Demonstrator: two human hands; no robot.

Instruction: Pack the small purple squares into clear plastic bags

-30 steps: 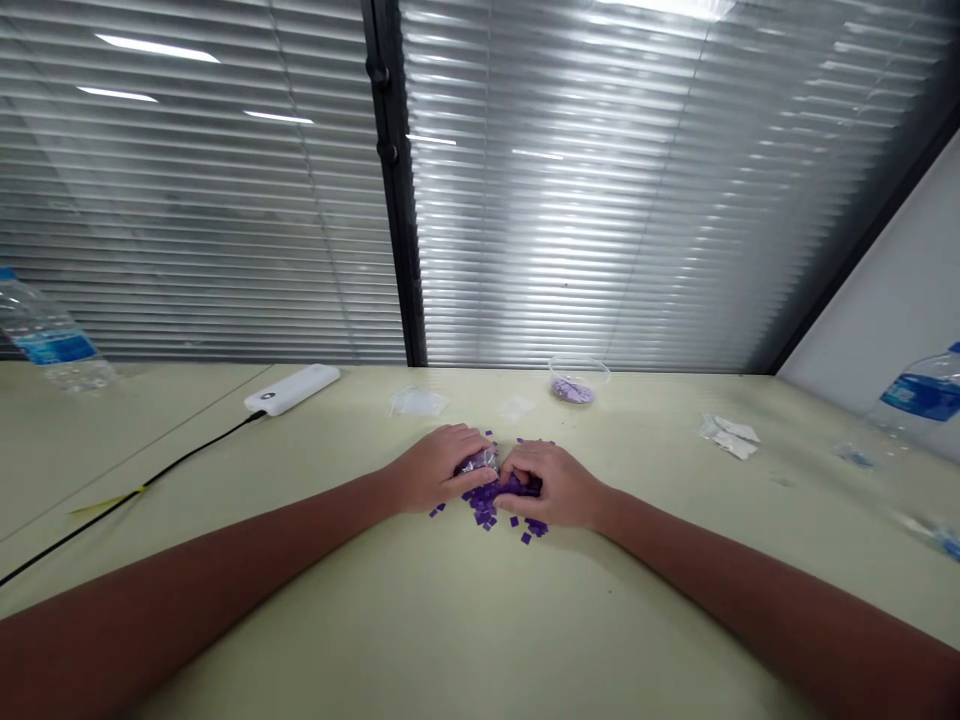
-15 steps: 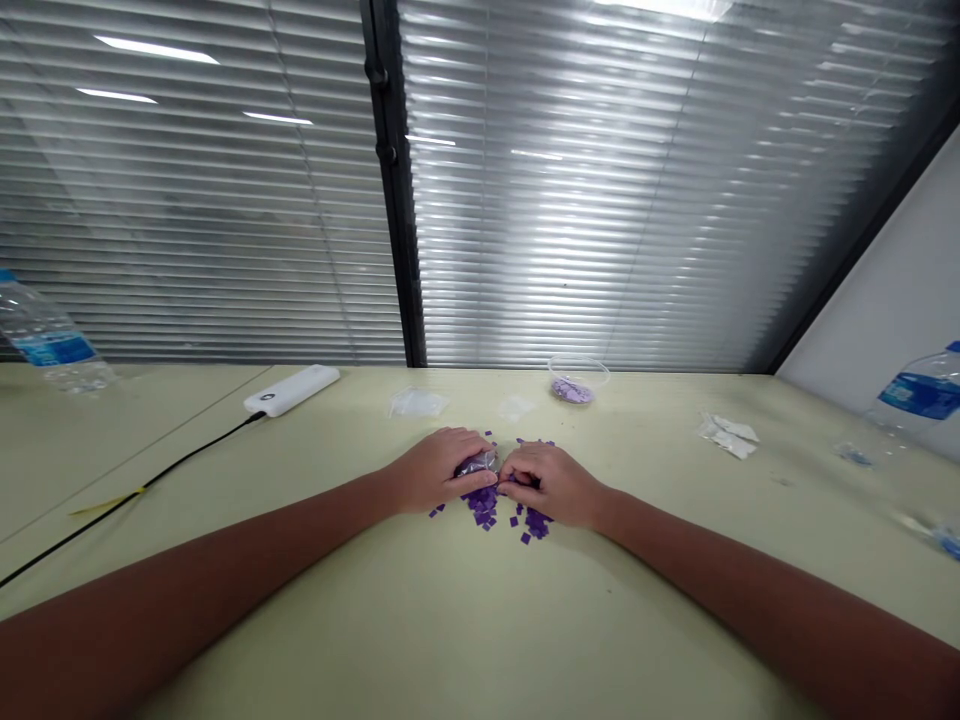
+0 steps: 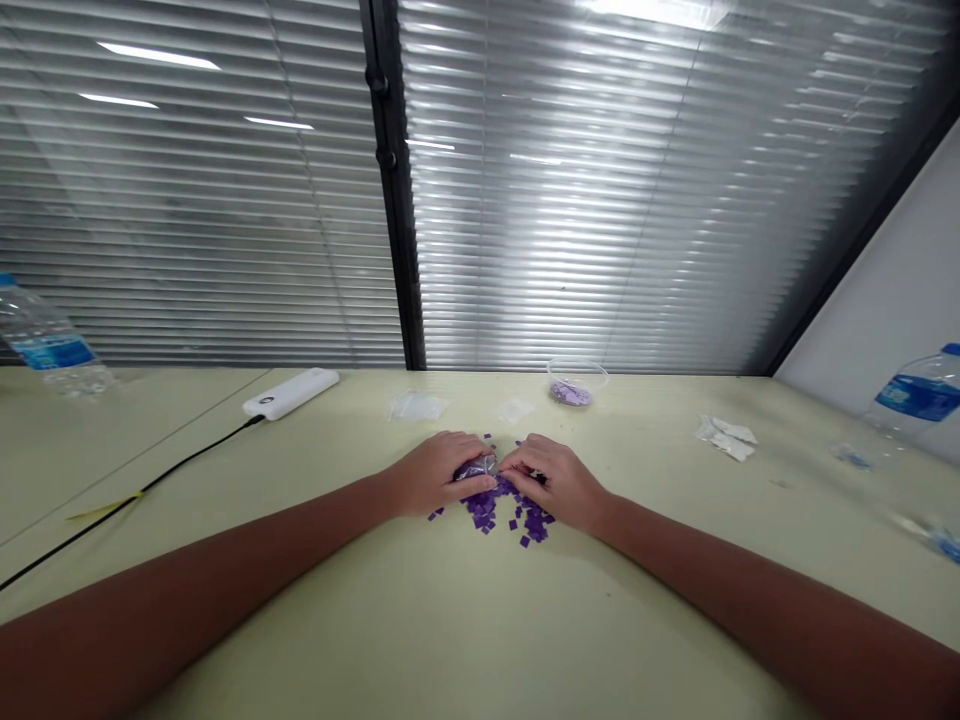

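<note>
Take the spot between your hands as the dial's centre, with 12 o'clock straight ahead. Your left hand [image 3: 433, 475] lies at 9 o'clock, its fingers [image 3: 463, 456] curled firmly around a small crinkled clear plastic bag [image 3: 478, 466], which sits just above the centre and rests among the pieces. Your right hand [image 3: 556, 485] lies at 3 o'clock, its fingers [image 3: 521, 463] bent inward and pinched together close beside the bag. You can't tell from this view whether they grip the bag's edge, a tile or nothing.

Flat purple square tiles [image 3: 486, 510] lie loose on the table from about 4 to 8 o'clock, touching both hands, with a few strays at 12 o'clock. The pale cream table [image 3: 375, 620] runs under everything.

At 12 o'clock sits a clear round plastic cup [image 3: 577, 382] holding lilac pieces, and a small clear bag [image 3: 516, 410] lies just before it. A flat clear plastic bag [image 3: 417, 406] lies at 11 o'clock, and a white rectangular power bank [image 3: 290, 393] lies beyond it, trailing a black cable [image 3: 150, 490]. White paper packets [image 3: 726, 438] lie at 2 o'clock. Clear water bottles with blue labels [image 3: 919, 397] stand at the far right, with another [image 3: 49, 340] at the far left.
</note>
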